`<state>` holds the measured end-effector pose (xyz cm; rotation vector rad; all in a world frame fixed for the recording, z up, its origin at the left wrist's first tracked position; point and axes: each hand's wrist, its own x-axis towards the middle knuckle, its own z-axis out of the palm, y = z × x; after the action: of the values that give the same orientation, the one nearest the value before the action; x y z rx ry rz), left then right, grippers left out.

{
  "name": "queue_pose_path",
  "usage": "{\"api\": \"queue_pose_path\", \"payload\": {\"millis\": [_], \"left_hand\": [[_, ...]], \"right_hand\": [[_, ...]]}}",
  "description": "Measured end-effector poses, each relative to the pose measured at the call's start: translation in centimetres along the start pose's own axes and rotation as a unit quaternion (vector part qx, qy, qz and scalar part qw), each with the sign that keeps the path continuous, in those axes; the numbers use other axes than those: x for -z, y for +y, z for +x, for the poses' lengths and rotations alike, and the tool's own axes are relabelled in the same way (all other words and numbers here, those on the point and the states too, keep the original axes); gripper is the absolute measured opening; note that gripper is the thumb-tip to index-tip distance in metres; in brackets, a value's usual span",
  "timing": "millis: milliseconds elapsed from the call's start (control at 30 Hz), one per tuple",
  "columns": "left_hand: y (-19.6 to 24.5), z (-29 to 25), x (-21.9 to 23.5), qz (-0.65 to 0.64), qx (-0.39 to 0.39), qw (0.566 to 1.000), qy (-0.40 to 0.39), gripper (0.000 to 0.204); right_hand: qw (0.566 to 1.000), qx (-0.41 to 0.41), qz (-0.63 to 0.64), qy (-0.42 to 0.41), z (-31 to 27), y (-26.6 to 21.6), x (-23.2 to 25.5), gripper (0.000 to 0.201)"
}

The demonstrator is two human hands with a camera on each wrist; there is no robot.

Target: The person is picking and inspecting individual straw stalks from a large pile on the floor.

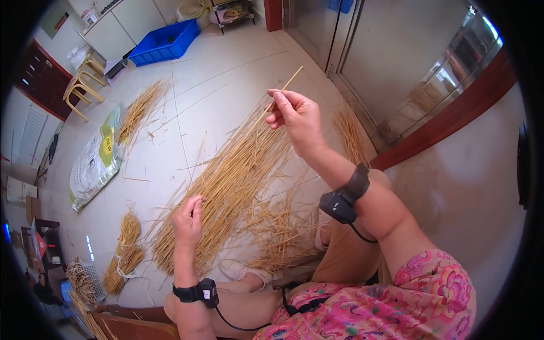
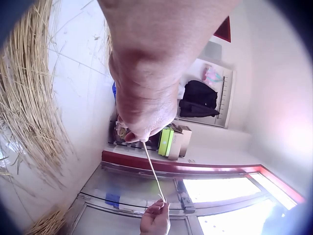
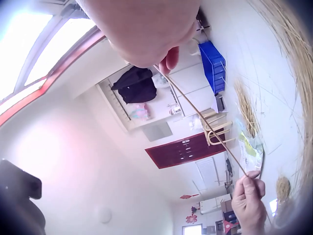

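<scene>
A single straw stalk (image 3: 208, 125) stretches between my two hands. My right hand (image 1: 301, 122) is raised over the far end of the straw pile, pinching the stalk between thumb and fingers, with one end poking out beyond them. Lower down on the left, my left hand (image 1: 187, 222) pinches the stalk's other part between thumb and fingertips. Beneath both hands a broad pile of long yellow straw (image 1: 226, 181) lies on the tiled floor. In the left wrist view the stalk runs straight from the left hand (image 2: 146, 115) to the right hand (image 2: 155, 219).
A tied straw bundle (image 1: 126, 243) lies on the left, near a printed sack (image 1: 99, 164) and another heap of straw (image 1: 141, 110). Farther back are a blue crate (image 1: 164, 44) and a stool (image 1: 84, 85). Glass doors (image 1: 396, 62) stand to the right.
</scene>
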<state>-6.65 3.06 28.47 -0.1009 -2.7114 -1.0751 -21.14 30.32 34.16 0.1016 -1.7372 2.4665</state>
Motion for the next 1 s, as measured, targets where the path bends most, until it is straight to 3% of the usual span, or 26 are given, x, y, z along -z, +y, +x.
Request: {"api": "queue_pose_path", "payload": {"millis": [133,333,433,533,667,733,767,800,867,967,1000], "left_hand": [[0.4,-0.1,0.5,-0.018,0.040,0.998,-0.050,0.014],[0.7,-0.2,0.6,-0.052,0.052,0.995,-0.071,0.016],[0.8,-0.2,0.5,-0.063,0.067,0.993,-0.069,0.015],[1.0,-0.1,0.2,-0.065,0.058,0.995,-0.058,0.015],[1.7,0.2,0.0,-0.049,0.059,0.995,-0.061,0.017],[1.7,0.2,-0.1,-0.040,0.054,0.996,-0.059,0.018],[1.7,0.3,-0.1,-0.035,0.051,0.996,-0.058,0.018],[1.8,0.4,-0.1,-0.034,0.049,0.997,-0.042,0.018],[1.8,0.5,-0.2,-0.029,0.049,0.998,-0.011,0.018],[2.2,0.7,0.4,-0.027,0.078,0.996,-0.033,0.016],[2.3,0.8,0.4,-0.027,0.064,0.997,-0.040,0.015]], "right_hand": [[0.994,0.020,-0.107,0.010,-0.4,-0.4,0.1,0.021],[0.946,0.162,-0.275,0.052,-0.3,0.4,0.1,0.021],[0.951,0.141,-0.272,0.037,-1.0,1.0,-0.2,0.018],[0.932,0.190,-0.306,-0.037,-2.1,1.7,-0.7,0.017],[0.896,0.244,-0.315,-0.194,-4.0,2.8,-1.8,0.015],[0.858,0.263,-0.341,-0.280,-5.3,4.1,-2.1,0.011],[0.842,0.224,-0.338,-0.357,-6.1,4.6,-1.9,0.013],[0.795,0.128,-0.357,-0.474,-6.6,4.7,-1.8,0.012],[0.710,0.071,-0.375,-0.592,-8.1,5.6,-1.3,0.029],[0.630,0.075,-0.474,-0.610,-9.1,7.1,-0.3,0.040],[0.698,0.004,-0.434,-0.570,-9.2,6.9,-1.0,0.042]]}}
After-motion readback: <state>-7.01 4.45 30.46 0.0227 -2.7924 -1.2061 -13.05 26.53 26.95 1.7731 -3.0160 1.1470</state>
